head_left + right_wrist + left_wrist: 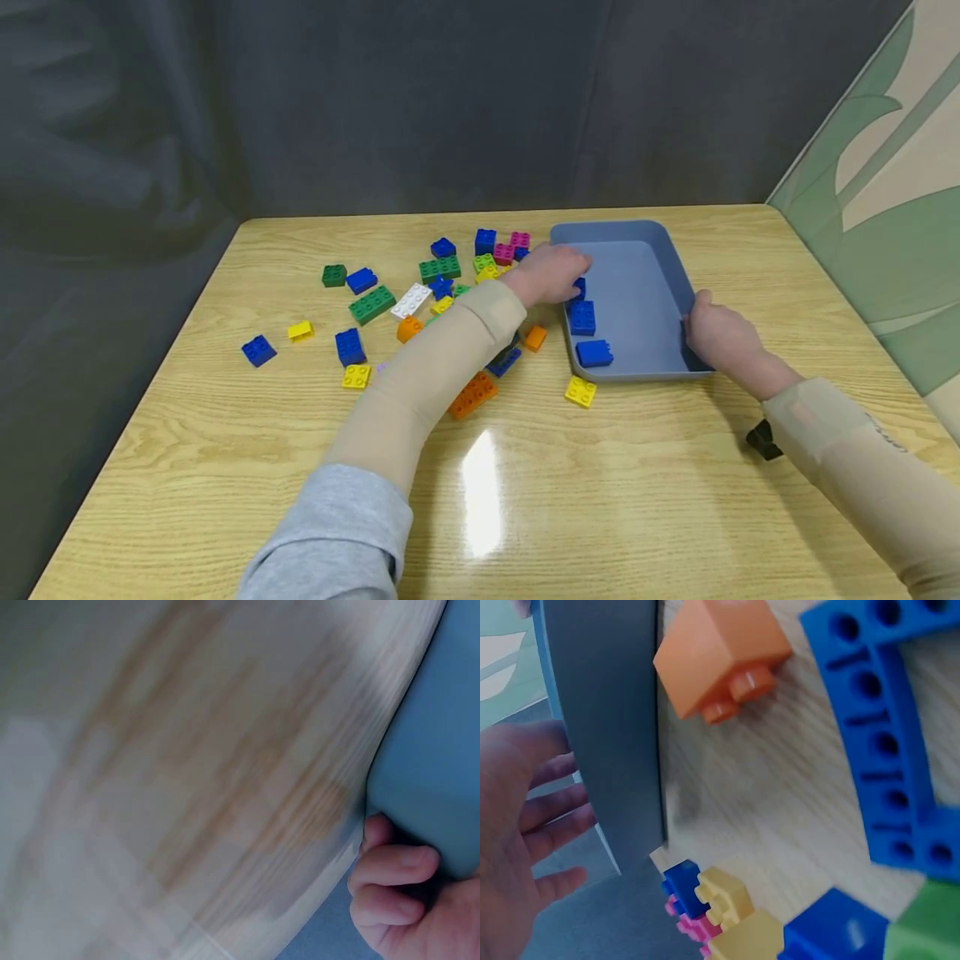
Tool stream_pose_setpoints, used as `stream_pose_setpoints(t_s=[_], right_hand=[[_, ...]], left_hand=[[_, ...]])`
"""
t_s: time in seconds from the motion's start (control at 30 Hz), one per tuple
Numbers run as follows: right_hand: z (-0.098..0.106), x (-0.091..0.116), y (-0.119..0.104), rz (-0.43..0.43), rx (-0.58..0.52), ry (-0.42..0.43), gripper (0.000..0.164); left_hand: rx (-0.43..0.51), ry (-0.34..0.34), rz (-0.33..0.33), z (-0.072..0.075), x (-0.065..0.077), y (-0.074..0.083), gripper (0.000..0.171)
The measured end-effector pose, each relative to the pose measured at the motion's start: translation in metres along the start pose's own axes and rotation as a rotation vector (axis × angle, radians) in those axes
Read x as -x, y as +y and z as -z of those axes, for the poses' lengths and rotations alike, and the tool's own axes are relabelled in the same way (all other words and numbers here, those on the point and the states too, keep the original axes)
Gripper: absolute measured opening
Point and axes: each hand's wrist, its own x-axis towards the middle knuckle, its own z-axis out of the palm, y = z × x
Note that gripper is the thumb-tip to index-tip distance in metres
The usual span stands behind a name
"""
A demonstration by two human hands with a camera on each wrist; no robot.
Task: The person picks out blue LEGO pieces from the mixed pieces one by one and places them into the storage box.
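Note:
A shallow grey-blue tray point(637, 375) stands on the right of the table. My right hand point(726, 337) grips its right wall near the front corner; in the right wrist view the curled fingers point(390, 866) lie against that wall. Over the tray's left rim reaches my left hand point(551, 273). In the left wrist view its fingers point(559, 806) are loosely spread at the tray wall point(611, 727). A blue toy brick point(580, 287) is partly hidden by the left hand. Two more blue bricks, one point(582, 318) behind the other point(595, 353), lie along the tray's left side.
Loose toy bricks lie left of the tray, including a white brick point(412, 301), a green brick point(372, 305) and an orange brick point(473, 395). One yellow brick point(581, 392) is just in front of the tray. My left forearm covers part of the pile. Dark cloth point(420, 108) hangs behind the table.

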Motion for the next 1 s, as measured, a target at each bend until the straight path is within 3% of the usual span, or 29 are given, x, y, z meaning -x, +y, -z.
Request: stream_pose_setpoints(t_s=[0.3, 0.5, 0.77, 1.0], right_hand=[[0.001, 0.001, 0.001, 0.024, 0.003, -0.004, 0.033], [0.003, 0.000, 0.002, 0.020, -0.002, -0.029, 0.034], [0.005, 0.001, 0.002, 0.007, -0.009, -0.053, 0.034], [0.004, 0.000, 0.002, 0.008, -0.011, -0.040, 0.036]], left_hand=[[-0.028, 0.051, -0.049, 0.009, 0.023, -0.003, 0.042], [-0.025, 0.071, -0.080, 0.007, 0.044, -0.011, 0.040], [0.019, 0.081, -0.062, 0.004, 0.074, -0.029, 0.040], [-0.003, 0.085, -0.048, -0.002, 0.102, -0.046, 0.041]])
